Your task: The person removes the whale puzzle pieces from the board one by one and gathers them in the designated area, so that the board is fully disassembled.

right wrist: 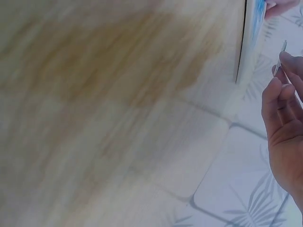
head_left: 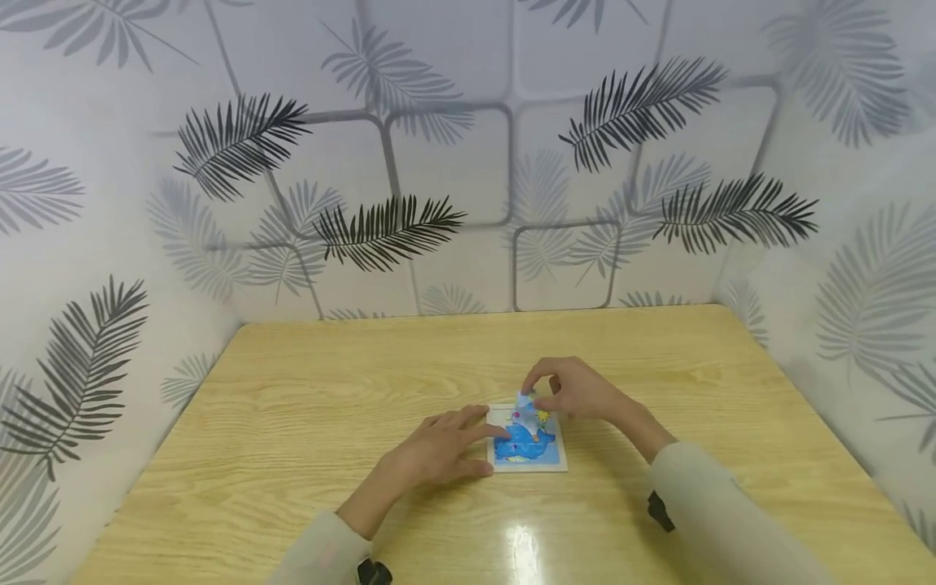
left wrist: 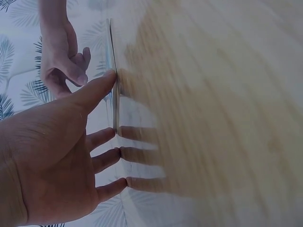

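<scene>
A small square jigsaw puzzle (head_left: pixel 528 465) with a white frame and a blue dolphin or whale picture lies flat on the table. My right hand (head_left: pixel 581 390) is over its far side and pinches a thin puzzle piece (right wrist: pixel 280 59) between thumb and fingertips, tilted above the board. Against the puzzle's left side rests my left hand (head_left: pixel 442 448), its fingers extended. One finger reaches over the picture, while the thumb touches the near left corner. Seen edge-on in the left wrist view, the puzzle frame (left wrist: pixel 113 52) meets the left fingertips.
The light wooden table (head_left: pixel 329 390) stretches out on all sides of the puzzle. Behind it and at both sides hangs white cloth (head_left: pixel 453 276) with a grey and black leaf print. Dark straps (head_left: pixel 661 512) are at both wrists.
</scene>
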`<state>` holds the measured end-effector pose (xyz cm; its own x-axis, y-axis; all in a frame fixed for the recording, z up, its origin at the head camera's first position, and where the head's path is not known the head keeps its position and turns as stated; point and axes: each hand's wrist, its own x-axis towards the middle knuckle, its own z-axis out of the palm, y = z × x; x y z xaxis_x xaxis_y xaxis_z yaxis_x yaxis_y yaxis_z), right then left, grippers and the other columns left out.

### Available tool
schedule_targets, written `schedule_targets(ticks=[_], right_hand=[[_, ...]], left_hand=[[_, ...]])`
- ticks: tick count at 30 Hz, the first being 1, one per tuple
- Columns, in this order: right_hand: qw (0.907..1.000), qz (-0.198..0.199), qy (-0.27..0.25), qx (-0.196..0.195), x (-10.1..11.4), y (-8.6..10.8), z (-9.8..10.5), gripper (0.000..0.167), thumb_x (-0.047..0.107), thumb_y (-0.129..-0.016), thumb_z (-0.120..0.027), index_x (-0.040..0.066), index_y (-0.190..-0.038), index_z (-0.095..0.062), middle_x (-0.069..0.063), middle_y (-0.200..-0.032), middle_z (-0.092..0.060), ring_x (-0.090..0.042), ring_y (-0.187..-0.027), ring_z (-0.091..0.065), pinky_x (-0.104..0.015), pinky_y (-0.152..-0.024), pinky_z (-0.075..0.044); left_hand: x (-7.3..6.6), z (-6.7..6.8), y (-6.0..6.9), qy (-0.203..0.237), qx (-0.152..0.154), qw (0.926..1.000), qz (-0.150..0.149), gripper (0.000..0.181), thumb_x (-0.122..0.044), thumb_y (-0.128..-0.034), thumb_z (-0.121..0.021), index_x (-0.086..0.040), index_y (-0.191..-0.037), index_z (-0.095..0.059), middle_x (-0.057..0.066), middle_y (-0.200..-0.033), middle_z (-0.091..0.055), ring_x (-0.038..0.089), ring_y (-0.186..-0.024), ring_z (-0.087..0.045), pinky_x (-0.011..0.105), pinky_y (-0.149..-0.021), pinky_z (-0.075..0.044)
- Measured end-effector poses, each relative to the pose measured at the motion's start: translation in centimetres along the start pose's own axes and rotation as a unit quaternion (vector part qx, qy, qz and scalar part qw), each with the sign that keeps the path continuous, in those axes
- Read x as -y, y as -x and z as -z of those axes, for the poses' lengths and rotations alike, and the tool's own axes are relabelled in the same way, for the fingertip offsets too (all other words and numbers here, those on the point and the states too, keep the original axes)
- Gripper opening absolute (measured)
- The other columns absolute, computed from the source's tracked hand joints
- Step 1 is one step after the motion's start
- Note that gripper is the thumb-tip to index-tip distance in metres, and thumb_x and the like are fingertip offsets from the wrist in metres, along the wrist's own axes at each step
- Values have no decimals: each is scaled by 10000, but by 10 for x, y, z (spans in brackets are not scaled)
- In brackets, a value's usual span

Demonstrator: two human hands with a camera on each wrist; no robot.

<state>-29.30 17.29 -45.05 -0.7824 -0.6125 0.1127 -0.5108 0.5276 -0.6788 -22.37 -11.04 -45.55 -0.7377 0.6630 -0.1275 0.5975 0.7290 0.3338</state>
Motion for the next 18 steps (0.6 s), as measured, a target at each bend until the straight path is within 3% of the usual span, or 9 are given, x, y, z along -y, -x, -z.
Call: schedule_targets(ticks=[7,13,18], right_hand=[[9996,-203,-47,-207,-6,13,13,170,70,-926,-771,143,-1078,-758,-66,-1164,-693,-114,-418,-468,-317,-449,-495],[9987,-443,0,-249,-15,21,16,153,95,-930,-778,170,-1063,-762,-42,-1161,-695,-113,-426,-464,-321,-448,-490],[9982,-525,79,-288,-22,28,19,156,115,-921,-793,182,-1058,-759,-35,-1146,-702,-115,-437,-462,-318,-454,-484]], left_hand=[[1,2,-2,30,-97,9999,-22,587,-449,-1024,-636,-283,-1559,-461,130,-1674,-310,437,-1479,-378,665,-1143,-329],[-1,4,-3,78,-76,9996,277,770,-487,-1001,-661,-140,-1619,-359,81,-1671,-334,332,-1525,-341,589,-1190,-305],[0,2,-4,28,-102,9994,326,802,-494,-990,-677,-123,-1620,-348,57,-1664,-340,305,-1521,-347,578,-1186,-316]])
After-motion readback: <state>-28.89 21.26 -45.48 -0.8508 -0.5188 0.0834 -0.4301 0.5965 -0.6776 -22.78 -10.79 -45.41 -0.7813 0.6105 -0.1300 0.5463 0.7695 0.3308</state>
